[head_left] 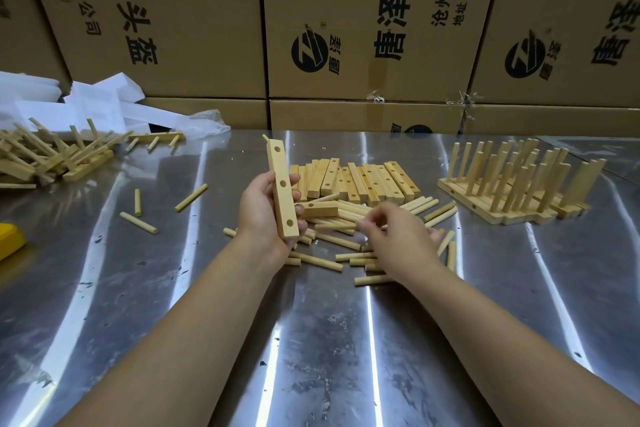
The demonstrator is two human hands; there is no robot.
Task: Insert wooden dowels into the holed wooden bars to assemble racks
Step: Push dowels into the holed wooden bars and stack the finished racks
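My left hand (265, 210) grips a pale wooden bar (282, 189) with three holes, held upright above the metal table; a dowel tip pokes out behind its top end. My right hand (394, 236) hovers low over a loose heap of dowels (346, 217), its fingers curled and blurred; whether they pinch a dowel I cannot tell. Behind the heap lies a row of holed bars (360, 178). Finished racks (512, 184) with upright dowels stand at the right.
A jumble of assembled racks (52, 156) and white foam pieces (86, 104) fills the far left. Stray dowels (138, 222) lie on the steel table (311, 340). A yellow object (10, 237) sits at the left edge. Cardboard boxes (363, 28) wall off the back.
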